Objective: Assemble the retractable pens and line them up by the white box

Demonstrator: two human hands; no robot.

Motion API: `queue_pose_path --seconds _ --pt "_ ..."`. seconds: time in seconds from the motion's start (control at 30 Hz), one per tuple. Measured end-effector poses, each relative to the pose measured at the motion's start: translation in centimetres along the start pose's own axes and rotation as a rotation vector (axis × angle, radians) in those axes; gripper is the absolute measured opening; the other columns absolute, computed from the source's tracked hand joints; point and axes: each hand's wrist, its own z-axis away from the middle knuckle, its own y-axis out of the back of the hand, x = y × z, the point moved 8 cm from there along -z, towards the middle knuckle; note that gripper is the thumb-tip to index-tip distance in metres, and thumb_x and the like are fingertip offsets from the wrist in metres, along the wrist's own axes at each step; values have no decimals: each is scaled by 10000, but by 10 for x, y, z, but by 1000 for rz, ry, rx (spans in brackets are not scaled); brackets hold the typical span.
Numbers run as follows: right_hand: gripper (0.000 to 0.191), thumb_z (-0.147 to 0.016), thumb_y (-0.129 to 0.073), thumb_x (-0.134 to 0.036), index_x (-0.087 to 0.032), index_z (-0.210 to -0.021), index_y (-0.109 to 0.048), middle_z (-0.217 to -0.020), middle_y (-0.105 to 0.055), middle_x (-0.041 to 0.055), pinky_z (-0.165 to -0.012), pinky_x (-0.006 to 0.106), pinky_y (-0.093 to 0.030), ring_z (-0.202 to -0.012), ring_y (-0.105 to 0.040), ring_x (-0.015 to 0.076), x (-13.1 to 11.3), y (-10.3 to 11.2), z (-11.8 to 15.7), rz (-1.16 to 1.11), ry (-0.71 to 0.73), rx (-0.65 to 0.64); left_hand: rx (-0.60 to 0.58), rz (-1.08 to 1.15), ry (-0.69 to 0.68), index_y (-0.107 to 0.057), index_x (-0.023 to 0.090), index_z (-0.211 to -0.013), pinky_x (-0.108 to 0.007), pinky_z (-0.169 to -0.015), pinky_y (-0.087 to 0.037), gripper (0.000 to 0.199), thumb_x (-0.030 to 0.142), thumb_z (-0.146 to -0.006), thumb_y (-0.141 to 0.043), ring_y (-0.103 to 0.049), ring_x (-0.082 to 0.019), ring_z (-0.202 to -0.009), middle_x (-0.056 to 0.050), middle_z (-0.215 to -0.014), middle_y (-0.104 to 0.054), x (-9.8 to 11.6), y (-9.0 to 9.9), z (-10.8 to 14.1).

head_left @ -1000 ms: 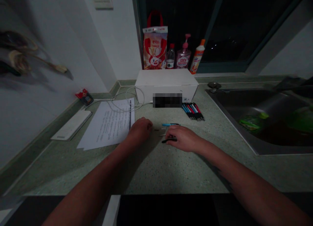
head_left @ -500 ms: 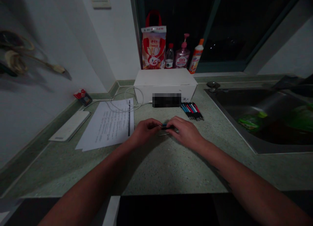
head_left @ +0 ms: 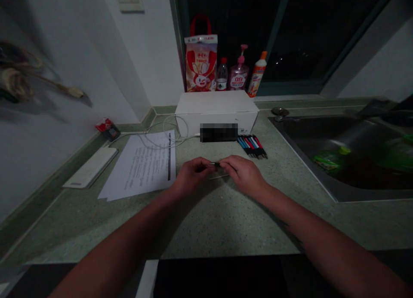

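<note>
A small dark piece with a metal end (head_left: pixel 214 164) is pinched at the centre of the frame, just above the speckled green countertop (head_left: pixel 206 233); it is held from both sides by the fingertips of the left hand (head_left: pixel 193 175) and the right hand (head_left: pixel 243 174); the hands are brought together and both are clamped on the piece, whose exact kind is too small to tell; a thin silver rod (head_left: pixel 219 176) is seen on the counter just below the hands; a row of pens (head_left: pixel 252 146) with blue, red and black barrels is laid just beyond the right hand; printed paper sheets (head_left: pixel 142 167) are spread left of the left hand, and a long white pad (head_left: pixel 90 168) lies further left by the wall; a white cable (head_left: pixel 166 132) is looped behind the sheets, beside a white cardboard box (head_left: pixel 216 102) at upper centre; a steel sink (head_left: pixel 290 134) holding green items is set at the right of the frame; a red-and-white bag (head_left: pixel 200 61) and three bottles (head_left: pixel 238 74) are lined up on the windowsill above the box.
</note>
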Motion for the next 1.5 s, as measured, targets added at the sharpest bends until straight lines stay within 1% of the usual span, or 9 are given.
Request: queue_pose_path --seconds 0.3,0.5,0.7,0.87,1.03,1.2,1.3,1.37,1.5 --pt "113 -1010 -610 -232 -217 -1068 -706 -997 -697 64 -822 343 -508 -943 -665 219 1 4 0 -38 11 47 -37 -56 13 -710 167 -940 -289 -691 -535 243 394 -852 -707 -664 -154 -723 -53 -860 -772 4 -3 1" --pt "101 -980 -647 -190 -224 -1062 -696 -1037 -681 66 -815 336 -512 -963 -659 216 -4 4 1 -12 53 45 0 -125 16 -727 179 -915 -283 -683 -517 179 337 -838 -695 -644 -147 -691 -41 -819 -765 5 0 1" --pt "88 -974 -647 -177 -226 -1028 -697 -1027 -686 67 -814 331 -521 -964 -666 215 -6 6 1 -29 68 77 4 -35 55 -719 170 -827 -282 -640 -497 225 393 -851 -705 -597 -138 -637 -36 -753 -729 3 -4 1" --pt "111 -1005 -618 -251 -220 -1052 -714 -988 -722 63 -788 335 -511 -915 -683 216 0 4 1 -37 -1 50 25 18 14 -734 168 -889 -287 -649 -516 209 371 -837 -734 -610 -140 -641 -38 -775 -749 4 -2 2" --pt "215 -1035 -526 -272 -218 -978 -726 -925 -757 56 -768 335 -492 -843 -692 209 12 -5 1 -93 -125 -33 20 -66 -12 -742 173 -913 -305 -728 -547 156 307 -840 -712 -678 -164 -727 -51 -829 -779 8 -2 4" --pt "204 -959 -630 -285 -215 -1150 -653 -819 -710 4 -663 291 -458 -705 -640 176 16 -8 1 -197 -190 -23 36 -94 -3 -734 176 -896 -307 -761 -558 133 292 -853 -685 -700 -166 -768 -50 -850 -784 10 -1 4" --pt "120 -960 -623 -300 -208 -1031 -652 -773 -680 1 -644 290 -437 -689 -623 175 14 -7 1 -187 -196 -34 31 -91 -1 -737 175 -913 -315 -773 -564 153 308 -850 -696 -708 -173 -784 -54 -858 -786 10 0 3" --pt "178 -1011 -544 -322 -211 -933 -660 -771 -684 15 -663 301 -438 -707 -629 180 13 -8 1 -164 -187 -63 23 -100 -8 -744 174 -927 -320 -778 -564 166 315 -853 -698 -710 -179 -795 -59 -866 -787 10 0 3" --pt "180 -969 -631 -341 -222 -1101 -658 -870 -717 22 -666 293 -451 -728 -644 176 16 -7 1 -181 -197 -37 41 -133 -30 -746 176 -919 -316 -766 -562 168 326 -856 -702 -712 -186 -809 -56 -864 -783 10 3 2"
